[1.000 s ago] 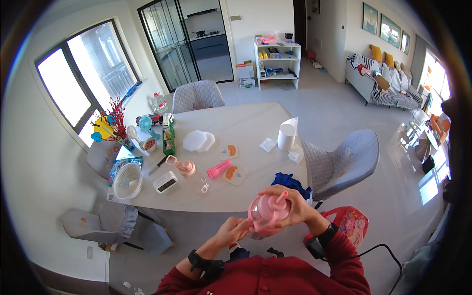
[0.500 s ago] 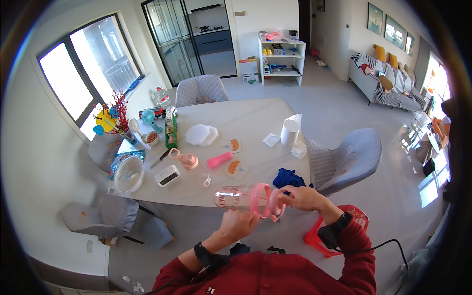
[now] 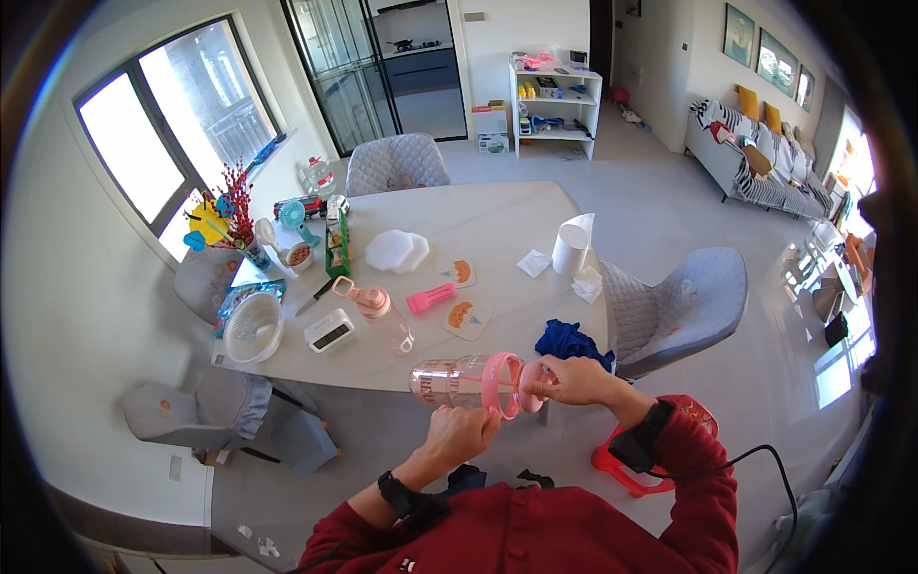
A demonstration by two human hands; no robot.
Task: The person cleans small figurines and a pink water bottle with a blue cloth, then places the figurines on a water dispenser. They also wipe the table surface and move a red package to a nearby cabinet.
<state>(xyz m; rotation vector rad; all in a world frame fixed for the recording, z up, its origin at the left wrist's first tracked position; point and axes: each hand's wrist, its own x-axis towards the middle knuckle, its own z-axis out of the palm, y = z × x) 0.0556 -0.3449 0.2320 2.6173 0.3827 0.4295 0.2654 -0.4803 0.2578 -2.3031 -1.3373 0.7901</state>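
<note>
A large clear water bottle (image 3: 448, 382) with pink markings lies sideways above the table's near edge, its base to the left. My left hand (image 3: 463, 432) is closed at the lower side of its pink collar (image 3: 493, 386). At the mouth end, the fingers of my right hand (image 3: 585, 383) are closed on the pink lid (image 3: 532, 385). A thin pink straw seems to run inside the bottle near the collar. A smaller clear bottle with a pink lid (image 3: 374, 303) stands on the table, and a pink cylinder-like piece (image 3: 431, 298) lies beside it.
The pale table (image 3: 516, 215) holds a blue cloth (image 3: 572, 342), a paper roll (image 3: 572, 245), crumpled tissues (image 3: 587, 284), coasters (image 3: 467, 320), a white clock-like box (image 3: 329, 330), a knife (image 3: 314, 298) and a white basket (image 3: 254, 328). A red stool (image 3: 612, 459) stands at my right, near a grey chair (image 3: 684, 301).
The bottle has turned slightly, so its pink lid sits straighter and a little higher. Both hands keep their hold. The whole view has shifted slightly.
</note>
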